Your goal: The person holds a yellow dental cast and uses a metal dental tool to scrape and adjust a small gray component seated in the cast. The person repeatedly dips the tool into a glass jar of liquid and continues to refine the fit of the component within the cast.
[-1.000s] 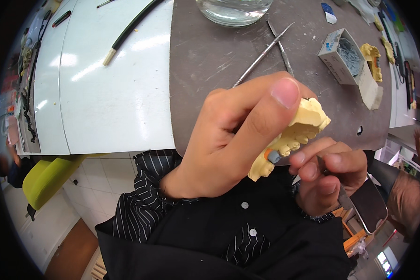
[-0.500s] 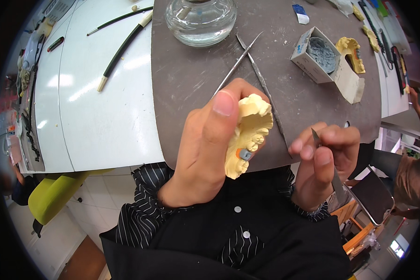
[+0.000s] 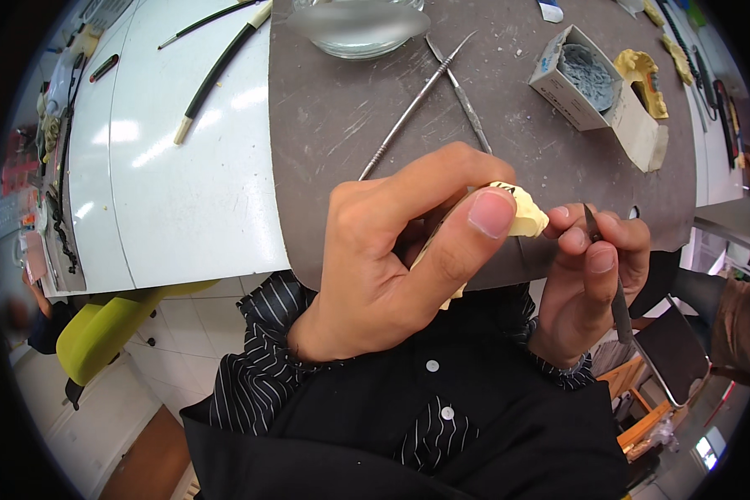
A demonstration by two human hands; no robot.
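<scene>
My left hand [image 3: 400, 258] is closed around a pale yellow plaster dental model [image 3: 527, 218]; most of the model is hidden behind the thumb and fingers, one end poking out past the thumb. Just to its right, my right hand [image 3: 596, 283] grips a thin dark carving knife [image 3: 621, 312] between thumb and fingers, its pointed tip upward. The right index fingertip is very close to the model's exposed end; whether they touch I cannot tell. Beyond the left hand, two slim metal carving instruments [image 3: 417, 108] lie crossed on the grey-brown mat [image 3: 325, 158].
At the mat's far edge stands a clear glass vessel [image 3: 358, 37] of liquid. A small open carton [image 3: 575, 92] of grey-blue material sits at the right, beside another yellow dental model [image 3: 642, 79]. A black-handled tool [image 3: 221, 79] lies on the white tabletop. A green chair [image 3: 100, 342] is at left.
My left hand has turned the dental model, so its teeth and the grey-orange tooth are now hidden. Both hands shifted right, the model's end coming closer to the right fingers.
</scene>
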